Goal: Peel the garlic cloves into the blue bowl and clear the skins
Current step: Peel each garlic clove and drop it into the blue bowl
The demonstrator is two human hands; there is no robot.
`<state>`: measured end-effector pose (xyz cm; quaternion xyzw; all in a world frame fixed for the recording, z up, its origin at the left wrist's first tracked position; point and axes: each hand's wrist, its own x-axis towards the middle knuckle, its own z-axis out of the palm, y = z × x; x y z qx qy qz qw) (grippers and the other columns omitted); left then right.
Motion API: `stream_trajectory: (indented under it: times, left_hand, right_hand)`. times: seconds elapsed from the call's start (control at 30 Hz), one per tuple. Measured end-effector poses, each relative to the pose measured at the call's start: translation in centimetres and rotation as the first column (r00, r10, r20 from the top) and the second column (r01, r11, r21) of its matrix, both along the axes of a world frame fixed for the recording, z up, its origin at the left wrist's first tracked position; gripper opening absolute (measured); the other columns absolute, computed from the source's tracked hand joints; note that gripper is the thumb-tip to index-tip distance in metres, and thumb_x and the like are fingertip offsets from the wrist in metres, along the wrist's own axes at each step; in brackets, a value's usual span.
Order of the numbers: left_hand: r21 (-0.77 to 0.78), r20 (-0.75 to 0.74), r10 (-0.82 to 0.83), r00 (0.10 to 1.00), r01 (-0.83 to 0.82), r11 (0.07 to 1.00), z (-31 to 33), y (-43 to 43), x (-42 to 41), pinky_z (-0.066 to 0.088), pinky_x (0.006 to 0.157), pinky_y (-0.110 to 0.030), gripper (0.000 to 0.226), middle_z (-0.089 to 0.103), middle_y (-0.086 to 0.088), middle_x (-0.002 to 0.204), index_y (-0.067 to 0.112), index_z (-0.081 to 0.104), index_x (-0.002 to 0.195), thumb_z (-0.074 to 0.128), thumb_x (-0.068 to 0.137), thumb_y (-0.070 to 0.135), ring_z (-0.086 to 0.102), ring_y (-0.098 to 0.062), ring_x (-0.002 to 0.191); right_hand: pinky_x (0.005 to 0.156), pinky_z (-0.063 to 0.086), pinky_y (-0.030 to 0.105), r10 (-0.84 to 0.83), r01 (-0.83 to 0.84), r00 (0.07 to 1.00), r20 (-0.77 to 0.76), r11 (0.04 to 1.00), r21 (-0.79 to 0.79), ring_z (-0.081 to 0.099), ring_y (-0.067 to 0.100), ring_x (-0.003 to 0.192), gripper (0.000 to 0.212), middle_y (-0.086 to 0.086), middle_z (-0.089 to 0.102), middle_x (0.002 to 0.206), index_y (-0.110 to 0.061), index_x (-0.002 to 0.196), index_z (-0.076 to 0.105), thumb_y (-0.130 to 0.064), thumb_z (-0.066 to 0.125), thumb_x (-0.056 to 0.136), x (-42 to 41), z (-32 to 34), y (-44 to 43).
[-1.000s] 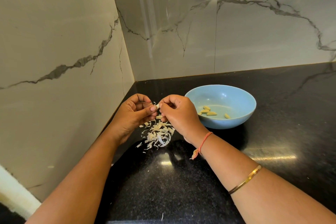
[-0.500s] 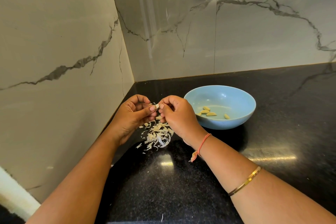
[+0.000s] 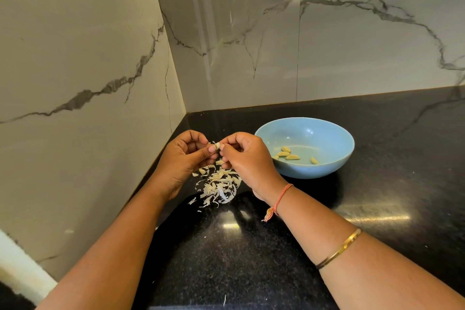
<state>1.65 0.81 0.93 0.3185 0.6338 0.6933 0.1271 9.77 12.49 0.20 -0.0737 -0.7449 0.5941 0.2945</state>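
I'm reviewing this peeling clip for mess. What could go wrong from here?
1. The clove, pinched between left hand and right hand, sits above the skin pile, not the blue bowl; a slip could drop it among the skins.
2. A stray skin lies apart on the counter and might be missed when clearing.

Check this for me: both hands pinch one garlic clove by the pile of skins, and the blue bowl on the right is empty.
One thing is wrong: the blue bowl is not empty. The head view shows a few peeled cloves lying in it. The rest holds: left hand and right hand pinch one garlic clove by the pile of skins.
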Motion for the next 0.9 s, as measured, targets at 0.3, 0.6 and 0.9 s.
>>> stream_trajectory:
  times: [0.3, 0.6, 0.9]
  left_hand:
    - [-0.009, -0.002, 0.0, 1.0, 0.0, 1.0, -0.03, 0.2, 0.21, 0.056, 0.061, -0.02, 0.017, 0.066, -0.001, 0.064, 0.009, 0.054, 0.08, 0.06, 0.081, -0.007, 0.066, -0.009, 0.061]
    - [0.112, 0.218, -0.104, 0.97, 0.081, 0.99, 0.38, -0.03, 0.2, 0.055, 0.056, -0.019, 0.018, 0.067, -0.003, 0.065, 0.01, 0.053, 0.084, 0.062, 0.069, 0.005, 0.064, -0.009, 0.058]
    - [0.08, 0.17, -0.054, 0.984, 0.041, 0.996, 0.36, -0.12, -0.07, 0.057, 0.062, -0.019, 0.015, 0.069, -0.003, 0.072, 0.009, 0.058, 0.086, 0.06, 0.076, -0.001, 0.067, -0.01, 0.065]
  right_hand:
    - [0.065, 0.054, 0.024, -0.05, 0.05, 0.999, 0.002, 0.996, 0.069, 0.06, 0.009, 0.061, 0.01, -0.003, 0.06, 0.071, -0.008, 0.091, 0.063, -0.011, 0.053, 0.091, -0.09, -0.18, 0.08]
    - [0.067, 0.052, 0.025, -0.081, 0.08, 0.997, 0.004, 0.99, 0.118, 0.064, 0.02, 0.075, 0.014, 0.007, 0.064, 0.084, -0.008, 0.093, 0.062, -0.013, 0.049, 0.093, -0.18, -0.16, -0.22]
    - [0.072, 0.056, 0.039, -0.149, 0.152, 0.988, -0.03, 0.968, 0.197, 0.065, 0.023, 0.073, 0.017, 0.009, 0.066, 0.079, -0.006, 0.087, 0.065, -0.017, 0.052, 0.092, -0.3, -0.2, -0.34]
